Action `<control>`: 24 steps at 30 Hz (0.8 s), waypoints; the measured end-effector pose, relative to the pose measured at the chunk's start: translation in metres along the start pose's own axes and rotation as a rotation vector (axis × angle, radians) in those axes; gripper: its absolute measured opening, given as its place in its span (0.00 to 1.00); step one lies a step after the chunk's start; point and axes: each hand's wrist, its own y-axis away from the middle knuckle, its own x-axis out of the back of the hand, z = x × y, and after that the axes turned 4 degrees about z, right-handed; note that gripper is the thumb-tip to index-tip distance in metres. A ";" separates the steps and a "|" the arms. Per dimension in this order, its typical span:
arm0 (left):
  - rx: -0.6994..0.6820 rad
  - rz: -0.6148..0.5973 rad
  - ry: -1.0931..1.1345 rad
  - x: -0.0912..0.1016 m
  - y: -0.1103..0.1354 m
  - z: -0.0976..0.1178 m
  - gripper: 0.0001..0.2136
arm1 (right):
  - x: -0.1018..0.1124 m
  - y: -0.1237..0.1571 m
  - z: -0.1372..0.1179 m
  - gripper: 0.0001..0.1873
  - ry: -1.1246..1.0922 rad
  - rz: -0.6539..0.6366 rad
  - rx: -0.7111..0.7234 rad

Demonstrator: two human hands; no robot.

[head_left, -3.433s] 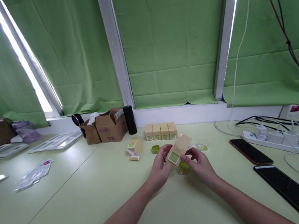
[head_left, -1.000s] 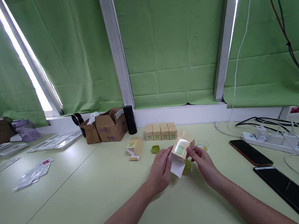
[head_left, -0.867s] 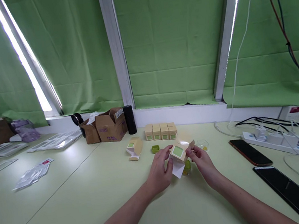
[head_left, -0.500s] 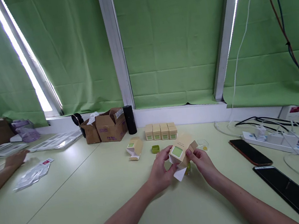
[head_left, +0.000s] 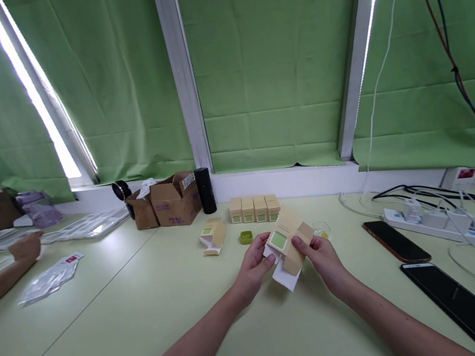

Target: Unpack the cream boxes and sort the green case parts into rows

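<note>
Far side of tan carton (head_left: 285, 241) hidden, flaps open, white inside, 1 green square on front, left hand (head_left: 254, 263) and right hand (head_left: 321, 255) pinching its sides, near table (head_left: 171, 298) far edge

Clutter on the table (head_left: 149, 302)
Four boxes (head_left: 254, 209) stand in a row by the sill (head_left: 301, 178), an open carton (head_left: 211, 236) and a lid (head_left: 246, 237) before them; cardboard boxes (head_left: 175, 199) and a flask (head_left: 205, 190) to the left, a phone (head_left: 396, 241) and a power strip (head_left: 427, 220) right.

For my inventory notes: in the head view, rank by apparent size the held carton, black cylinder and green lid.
1. Held carton, though nearest the camera.
2. Black cylinder.
3. Green lid, clearly smallest.
</note>
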 end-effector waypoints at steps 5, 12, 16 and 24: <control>0.060 -0.027 0.134 0.000 -0.003 -0.001 0.26 | 0.001 -0.003 0.003 0.33 -0.004 0.003 -0.012; 0.108 -0.016 0.111 -0.003 -0.001 0.002 0.27 | -0.001 -0.002 -0.001 0.35 0.042 0.030 0.009; 0.082 0.051 -0.040 -0.005 -0.002 0.005 0.24 | -0.003 -0.001 -0.001 0.35 0.058 0.051 0.033; 0.033 0.147 -0.307 0.001 -0.006 0.005 0.19 | -0.004 0.002 0.004 0.30 0.021 0.037 0.114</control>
